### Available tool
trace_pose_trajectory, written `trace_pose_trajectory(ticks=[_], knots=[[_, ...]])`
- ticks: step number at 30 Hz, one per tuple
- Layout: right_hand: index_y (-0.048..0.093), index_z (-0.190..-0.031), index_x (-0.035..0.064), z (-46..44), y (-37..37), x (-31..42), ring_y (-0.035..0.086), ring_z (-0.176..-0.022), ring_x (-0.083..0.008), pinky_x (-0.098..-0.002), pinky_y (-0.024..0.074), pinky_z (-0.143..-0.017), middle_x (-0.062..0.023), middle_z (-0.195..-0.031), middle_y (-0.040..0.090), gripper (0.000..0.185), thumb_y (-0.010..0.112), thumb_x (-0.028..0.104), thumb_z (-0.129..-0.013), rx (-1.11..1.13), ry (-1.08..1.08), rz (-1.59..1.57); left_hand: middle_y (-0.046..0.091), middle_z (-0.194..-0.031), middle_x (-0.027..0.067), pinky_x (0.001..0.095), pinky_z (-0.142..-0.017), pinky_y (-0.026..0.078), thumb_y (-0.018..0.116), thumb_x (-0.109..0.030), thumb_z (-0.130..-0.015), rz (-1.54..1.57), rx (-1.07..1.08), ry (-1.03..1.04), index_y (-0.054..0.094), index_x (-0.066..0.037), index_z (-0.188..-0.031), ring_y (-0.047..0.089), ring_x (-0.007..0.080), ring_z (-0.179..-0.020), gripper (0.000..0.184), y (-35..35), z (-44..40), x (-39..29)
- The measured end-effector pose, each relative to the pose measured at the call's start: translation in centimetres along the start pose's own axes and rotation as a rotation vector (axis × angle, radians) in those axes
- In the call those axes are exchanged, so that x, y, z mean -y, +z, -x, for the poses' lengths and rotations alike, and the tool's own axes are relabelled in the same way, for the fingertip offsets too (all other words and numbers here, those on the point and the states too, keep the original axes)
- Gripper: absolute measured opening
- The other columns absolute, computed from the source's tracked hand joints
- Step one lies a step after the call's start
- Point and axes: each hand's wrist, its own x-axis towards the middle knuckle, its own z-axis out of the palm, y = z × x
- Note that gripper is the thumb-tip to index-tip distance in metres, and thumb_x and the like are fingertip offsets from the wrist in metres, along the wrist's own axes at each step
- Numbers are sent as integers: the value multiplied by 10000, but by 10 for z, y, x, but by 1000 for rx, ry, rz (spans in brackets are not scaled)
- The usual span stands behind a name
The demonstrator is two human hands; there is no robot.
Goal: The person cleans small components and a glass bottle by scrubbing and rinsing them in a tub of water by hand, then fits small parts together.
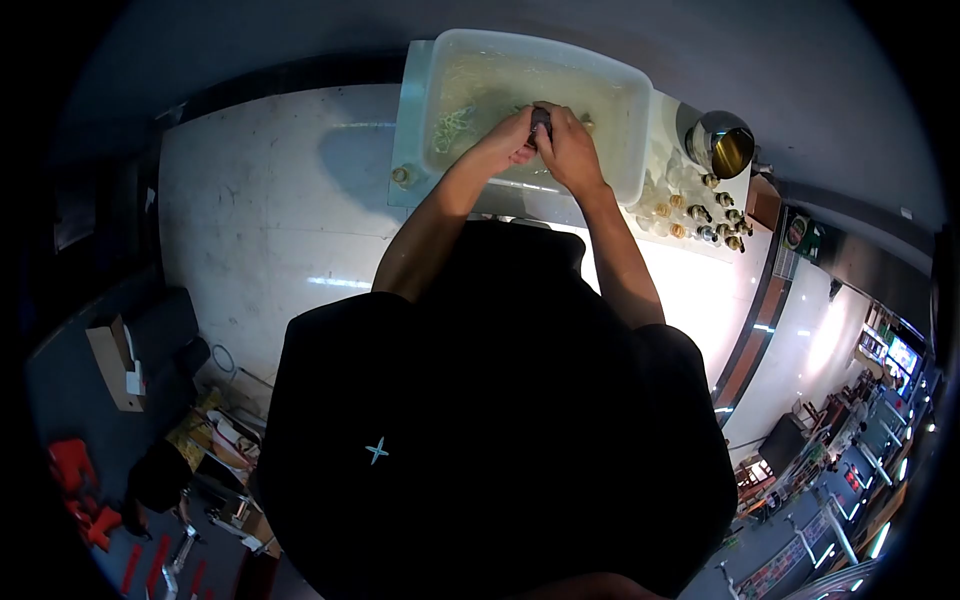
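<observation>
Cloth (541,122), perhaps, too dark to be sure, sat top centre, left hand (512,143) and right hand (569,145) closed round it, over the tub (640,140), presumably to catch drips there!

we see glare wash out the floor (680,295) below the near edge of the bench (412,95), toward its right corner. a soft shadow darkens the floor off the left edge. we lose most folds in the black shirt (500,420); fisheye distortion bends the dim surroundings into black corners.
</observation>
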Motion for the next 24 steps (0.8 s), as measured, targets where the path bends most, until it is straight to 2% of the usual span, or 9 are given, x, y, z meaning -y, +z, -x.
trace_pose_trajectory(ticks=[2, 5, 8, 11, 14, 17, 20, 23, 24], knots=[[565, -1090, 31, 4, 5, -9, 631, -879, -404, -454, 512, -752, -235, -952, 632, 233, 596, 168, -905, 10, 47, -18, 347, -608, -41, 226, -402, 164, 242, -437, -1071, -106, -81, 62, 457, -131, -794, 265, 61, -459, 466, 9, 3, -3], [552, -1003, 27, 3, -6, 1, 640, -812, -395, -435, 505, -712, -247, -850, 627, 160, 566, 163, -920, 23, 279, -177, 361, -615, -40, 228, -415, 192, 243, -422, -1075, -32, -4, 20, 462, -128, -823, 277, 64, -471, 445, 10, 3, -2], [573, -980, 27, -3, 1, -8, 646, -753, -302, -379, 492, -692, -189, -785, 632, 142, 541, 156, -931, -40, 441, -336, 379, -631, -36, 237, -429, 230, 266, -425, -1073, -9, -45, 103, 451, -135, -814, 309, 68, -488, 431, 12, -5, 7], [597, -958, 18, -6, 23, -35, 594, -700, -184, -327, 473, -665, -99, -762, 621, 147, 536, 148, -929, -160, 493, -681, 395, -649, -40, 240, -446, 263, 294, -432, -1069, -174, -197, 133, 479, -130, -843, 353, 70, -521, 419, 15, -12, 8], [621, -972, 13, -12, 24, -45, 536, -693, -120, -283, 455, -652, -39, -773, 608, 166, 535, 151, -940, -83, 644, -865, 473, -670, 5, 291, -475, 355, 332, -413, -1060, -334, -241, 335, 522, -78, -893, 431, 121, -554, 420, 11, -20, 16], [635, -951, 34, -15, 20, -39, 533, -673, -119, -279, 445, -628, -30, -751, 591, 212, 515, 209, -960, -83, 737, -990, 592, -721, 123, 387, -561, 455, 386, -364, -1048, -641, -366, 601, 545, -26, -962, 571, 251, -614, 384, 7, -25, 22], [631, -905, 77, -18, 12, -50, 530, -609, -126, -287, 438, -542, -27, -704, 566, 255, 480, 269, -981, 95, 895, -1023, 645, -818, 229, 485, -664, 490, 445, -328, -1029, -945, -470, 629, 531, -3, -972, 646, 396, -747, 341, 8, -23, 23], [605, -853, 114, -18, 9, -64, 506, -521, -137, -293, 406, -424, -25, -664, 549, 278, 454, 305, -988, 283, 1057, -1157, 653, -860, 255, 527, -682, 484, 472, -311, -1020, -1237, -395, 570, 522, -12, -961, 638, 450, -831, 309, 25, 14, -3], [594, -855, 123, -18, 5, -62, 486, -473, -137, -282, 381, -356, -28, -652, 556, 275, 436, 298, -995, 328, 1102, -1189, 658, -856, 252, 526, -686, 489, 468, -315, -1017, -1302, -382, 660, 527, -9, -948, 641, 447, -826, 318, 23, 15, -3]])
